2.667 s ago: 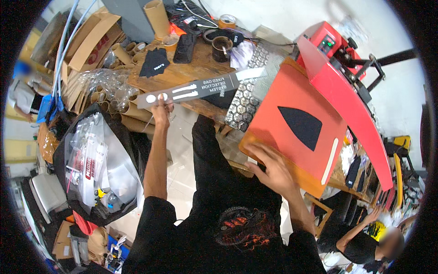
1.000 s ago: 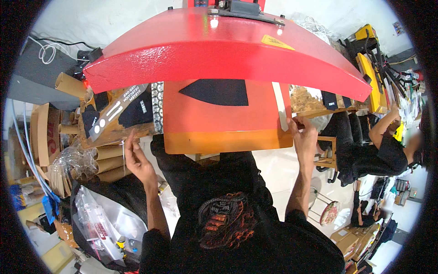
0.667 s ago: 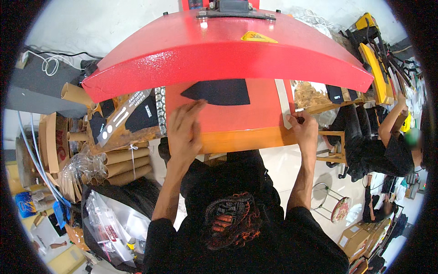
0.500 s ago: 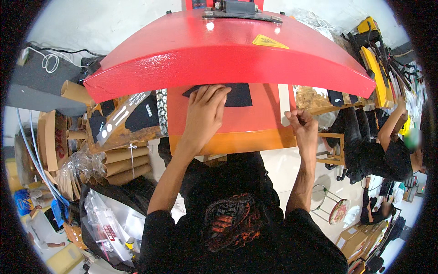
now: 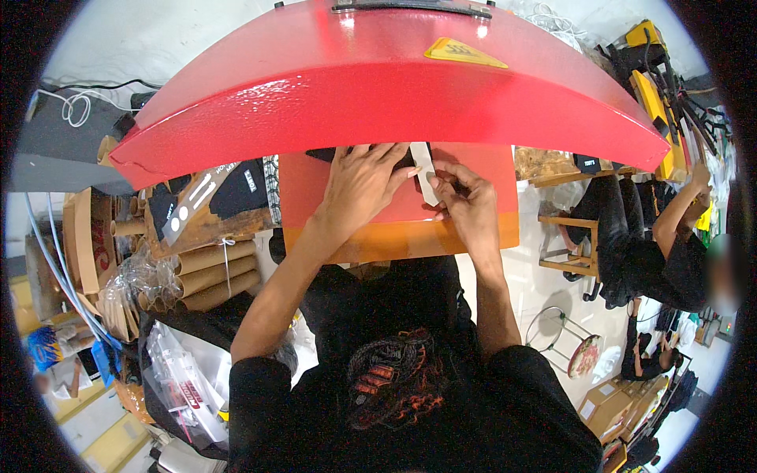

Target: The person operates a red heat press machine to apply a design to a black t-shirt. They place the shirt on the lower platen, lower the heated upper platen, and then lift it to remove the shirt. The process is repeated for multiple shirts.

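A heat press with a large red upper housing (image 5: 378,98) overhangs its orange-red lower plate (image 5: 303,193). On that plate lies a piece of black cloth (image 5: 319,154), partly hidden by the housing and my hand. My left hand (image 5: 356,189) rests on the cloth with fingers stretched out, and its thumb reaches to a narrow whitish strip (image 5: 423,169). The strip lies tilted along the cloth's right side. My right hand (image 5: 468,201) pinches the strip's near end between thumb and fingers. The far end of the strip goes out of sight under the housing.
At left, a wooden surface (image 5: 256,221) bears black cloth pieces and a printed strip. Cardboard tubes (image 5: 217,272) and a bag of plastic packaging (image 5: 185,378) stand below. At right are a wooden table (image 5: 544,162), a round stool (image 5: 582,355) and a co-worker (image 5: 670,244).
My right hand has brought the strip leftward from the plate's right side to the black cloth. My left hand stays on the cloth. The whole view has shifted slightly.
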`<state>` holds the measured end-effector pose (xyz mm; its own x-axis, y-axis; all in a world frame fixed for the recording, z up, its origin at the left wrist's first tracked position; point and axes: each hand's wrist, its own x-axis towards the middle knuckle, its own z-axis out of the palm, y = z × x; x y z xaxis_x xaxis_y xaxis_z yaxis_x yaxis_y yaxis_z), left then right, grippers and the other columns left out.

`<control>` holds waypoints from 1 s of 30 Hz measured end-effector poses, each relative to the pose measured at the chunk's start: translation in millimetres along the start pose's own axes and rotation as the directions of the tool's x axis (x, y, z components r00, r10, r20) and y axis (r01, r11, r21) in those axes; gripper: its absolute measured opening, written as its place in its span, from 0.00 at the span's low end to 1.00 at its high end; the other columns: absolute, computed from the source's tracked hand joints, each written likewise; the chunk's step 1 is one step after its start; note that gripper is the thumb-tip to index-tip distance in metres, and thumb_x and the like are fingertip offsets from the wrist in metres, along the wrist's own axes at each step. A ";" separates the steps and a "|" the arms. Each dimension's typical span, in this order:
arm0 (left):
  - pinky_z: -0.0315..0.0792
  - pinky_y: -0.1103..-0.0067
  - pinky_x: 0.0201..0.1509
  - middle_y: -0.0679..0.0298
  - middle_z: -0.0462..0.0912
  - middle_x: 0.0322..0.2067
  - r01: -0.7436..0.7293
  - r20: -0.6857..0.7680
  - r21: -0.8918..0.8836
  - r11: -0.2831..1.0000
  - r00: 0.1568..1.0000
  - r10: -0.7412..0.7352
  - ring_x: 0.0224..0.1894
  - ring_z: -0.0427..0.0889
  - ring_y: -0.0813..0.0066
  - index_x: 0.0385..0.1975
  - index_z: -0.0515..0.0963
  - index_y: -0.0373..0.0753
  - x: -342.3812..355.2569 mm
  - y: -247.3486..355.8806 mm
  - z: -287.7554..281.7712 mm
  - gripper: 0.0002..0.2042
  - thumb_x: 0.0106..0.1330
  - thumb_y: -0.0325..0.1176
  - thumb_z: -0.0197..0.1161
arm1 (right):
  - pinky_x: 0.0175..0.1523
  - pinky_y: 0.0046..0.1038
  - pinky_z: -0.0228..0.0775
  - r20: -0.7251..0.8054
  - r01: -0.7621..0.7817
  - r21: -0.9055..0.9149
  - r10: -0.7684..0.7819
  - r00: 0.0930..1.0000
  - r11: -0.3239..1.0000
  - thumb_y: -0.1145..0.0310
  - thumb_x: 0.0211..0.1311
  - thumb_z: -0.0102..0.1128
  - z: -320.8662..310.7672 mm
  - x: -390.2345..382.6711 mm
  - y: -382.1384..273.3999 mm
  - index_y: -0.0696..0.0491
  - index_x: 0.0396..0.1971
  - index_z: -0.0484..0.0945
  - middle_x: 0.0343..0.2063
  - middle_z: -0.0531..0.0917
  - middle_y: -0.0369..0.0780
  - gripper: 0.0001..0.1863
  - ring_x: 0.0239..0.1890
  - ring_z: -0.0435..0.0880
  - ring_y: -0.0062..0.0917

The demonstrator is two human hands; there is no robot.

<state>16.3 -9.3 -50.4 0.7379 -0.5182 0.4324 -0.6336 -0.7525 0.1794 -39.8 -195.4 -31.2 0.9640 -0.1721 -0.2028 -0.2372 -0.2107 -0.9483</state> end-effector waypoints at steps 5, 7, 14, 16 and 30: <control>0.60 0.55 0.68 0.66 0.77 0.61 0.051 0.124 -0.014 0.999 0.991 -0.049 0.64 0.68 0.57 0.63 0.75 0.44 3.5 4.2 1.7 0.28 0.66 0.52 0.63 | 0.28 0.24 0.83 -0.029 -0.037 0.064 0.039 0.999 0.997 0.75 0.66 0.63 1.5 -7.2 2.2 0.61 0.49 0.83 0.29 0.86 0.41 0.13 0.27 0.86 0.20; 0.61 0.55 0.66 0.67 0.77 0.62 0.029 0.058 -0.007 1.000 0.998 -0.028 0.62 0.70 0.58 0.62 0.76 0.45 4.8 5.3 2.8 0.29 0.65 0.53 0.63 | 0.30 0.25 0.84 -0.025 -0.037 0.083 0.039 0.999 0.996 0.76 0.66 0.62 2.3 -7.8 3.6 0.62 0.49 0.82 0.31 0.86 0.42 0.13 0.27 0.86 0.21; 0.64 0.55 0.63 0.69 0.77 0.63 0.051 0.097 -0.017 0.999 0.994 -0.049 0.59 0.72 0.57 0.61 0.78 0.46 5.1 4.8 7.4 0.29 0.63 0.54 0.65 | 0.33 0.24 0.83 -0.048 0.082 -0.060 -0.085 0.995 0.995 0.75 0.66 0.64 2.2 -7.3 9.8 0.64 0.48 0.82 0.37 0.85 0.44 0.13 0.30 0.86 0.22; 0.64 0.55 0.62 0.70 0.76 0.63 0.063 0.114 -0.009 0.998 0.992 -0.061 0.59 0.72 0.57 0.61 0.78 0.47 4.3 4.5 8.6 0.29 0.63 0.54 0.65 | 0.37 0.26 0.82 -0.074 0.204 -0.315 -0.239 0.968 0.927 0.76 0.64 0.64 0.8 -7.9 9.5 0.62 0.47 0.83 0.38 0.85 0.45 0.13 0.34 0.86 0.23; 0.66 0.59 0.57 0.75 0.72 0.66 0.032 0.098 0.073 0.997 0.994 -0.039 0.53 0.71 0.60 0.62 0.77 0.48 2.1 3.5 15.4 0.31 0.61 0.56 0.65 | 0.53 0.33 0.77 0.114 0.538 -0.477 -0.558 0.822 0.695 0.74 0.58 0.68 -17.0 -10.6 19.8 0.55 0.47 0.86 0.50 0.85 0.41 0.16 0.49 0.84 0.36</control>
<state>19.3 -19.3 -62.5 0.7811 -0.5262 0.3362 -0.5915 -0.7960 0.1284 -56.7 -214.1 -43.7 0.9384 0.0857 0.3347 0.2963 -0.6980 -0.6519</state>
